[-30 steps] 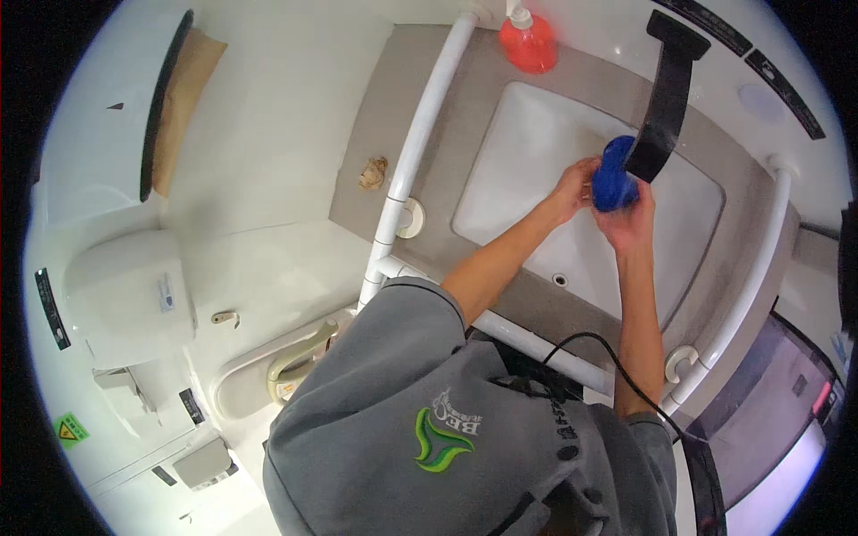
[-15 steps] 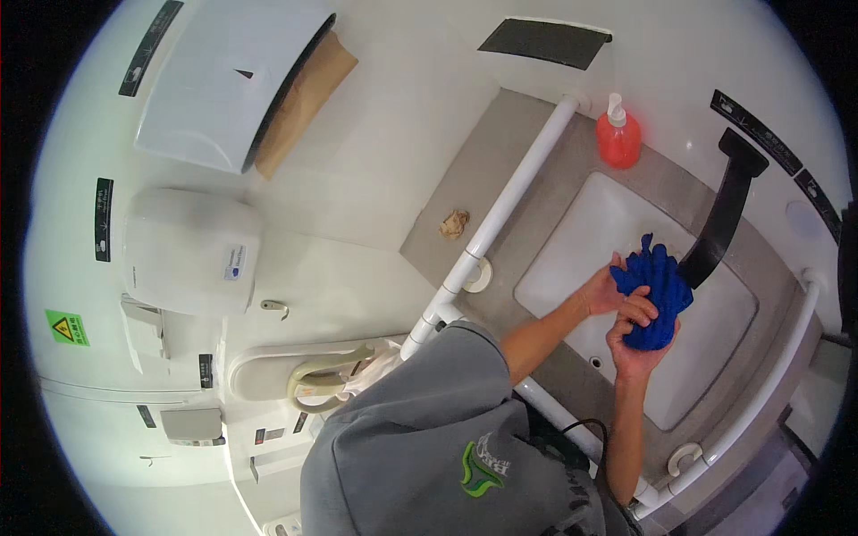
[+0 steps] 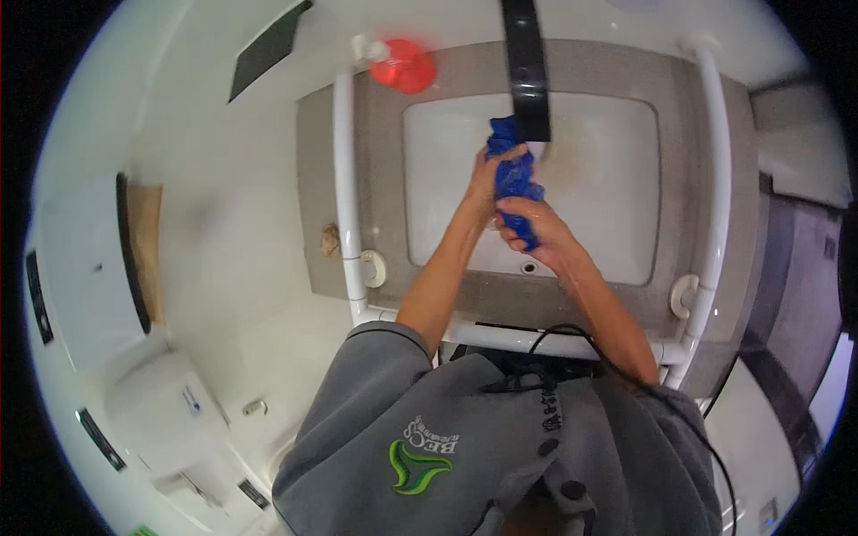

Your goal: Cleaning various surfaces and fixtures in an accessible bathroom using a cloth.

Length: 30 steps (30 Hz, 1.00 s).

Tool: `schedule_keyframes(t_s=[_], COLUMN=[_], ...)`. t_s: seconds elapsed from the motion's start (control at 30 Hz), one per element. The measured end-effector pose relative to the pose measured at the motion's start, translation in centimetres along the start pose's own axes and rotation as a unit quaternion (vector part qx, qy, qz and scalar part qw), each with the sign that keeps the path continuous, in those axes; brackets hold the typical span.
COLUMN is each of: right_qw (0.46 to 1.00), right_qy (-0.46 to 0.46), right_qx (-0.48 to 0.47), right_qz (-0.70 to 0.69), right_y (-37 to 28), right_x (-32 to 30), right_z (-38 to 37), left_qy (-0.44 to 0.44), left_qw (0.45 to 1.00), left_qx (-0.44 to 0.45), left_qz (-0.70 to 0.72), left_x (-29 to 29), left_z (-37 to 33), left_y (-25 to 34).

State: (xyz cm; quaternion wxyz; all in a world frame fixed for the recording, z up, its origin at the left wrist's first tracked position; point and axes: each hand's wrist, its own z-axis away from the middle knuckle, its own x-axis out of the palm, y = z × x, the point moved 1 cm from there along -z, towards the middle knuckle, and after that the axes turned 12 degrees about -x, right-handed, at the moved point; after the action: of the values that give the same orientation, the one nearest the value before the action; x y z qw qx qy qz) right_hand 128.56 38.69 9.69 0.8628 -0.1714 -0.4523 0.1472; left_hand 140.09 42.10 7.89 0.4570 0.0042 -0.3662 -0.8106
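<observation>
A blue cloth (image 3: 514, 183), bunched into a long narrow roll, is held by both hands over the white sink (image 3: 447, 134). Near its upper end, close under the tip of the black faucet (image 3: 527, 71), my left hand (image 3: 485, 181) is closed round it. My right hand (image 3: 542, 230) grips the lower end, just above the small drain hole (image 3: 530, 267). The cloth hides parts of the fingers on both hands. Whether water is running from the spout is hard to make out.
White grab rails (image 3: 344, 170) frame the grey counter (image 3: 465, 299). At the far left stands a red soap bottle (image 3: 407, 67) with a white pump. Crumpled brown paper (image 3: 330, 240) lies outside the left rail. A black cable (image 3: 608, 357) hangs across my right arm.
My view has turned, so the sink now sits squarely in front. The cloth has gone from a loose bundle to a narrow roll, with my hands gripping it at different heights.
</observation>
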Motion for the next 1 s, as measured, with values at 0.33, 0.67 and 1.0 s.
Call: schedule_keyframes(t_s=[0.33,0.67,1.0], right_qw=[0.809,0.998,0.924], right_qy=[0.161,-0.017,-0.138], right_qx=[-0.135,0.023,-0.143], right_qz=[0.549,0.051,-0.328], right_y=[5.6,1.7,-2.2], right_x=[-3.5,-0.5,-7.3], right_z=[-2.0,2.8,8.9], left_qy=[0.166,-0.012,0.023], left_qw=[0.886,0.971,0.826], left_qx=[0.197,-0.010,-0.026], left_qz=[-0.386,-0.239,-0.562], left_x=[-2.4,-4.2,-3.0], left_z=[-2.2,2.1,-6.8], left_y=[-5.4,-0.2,-4.6])
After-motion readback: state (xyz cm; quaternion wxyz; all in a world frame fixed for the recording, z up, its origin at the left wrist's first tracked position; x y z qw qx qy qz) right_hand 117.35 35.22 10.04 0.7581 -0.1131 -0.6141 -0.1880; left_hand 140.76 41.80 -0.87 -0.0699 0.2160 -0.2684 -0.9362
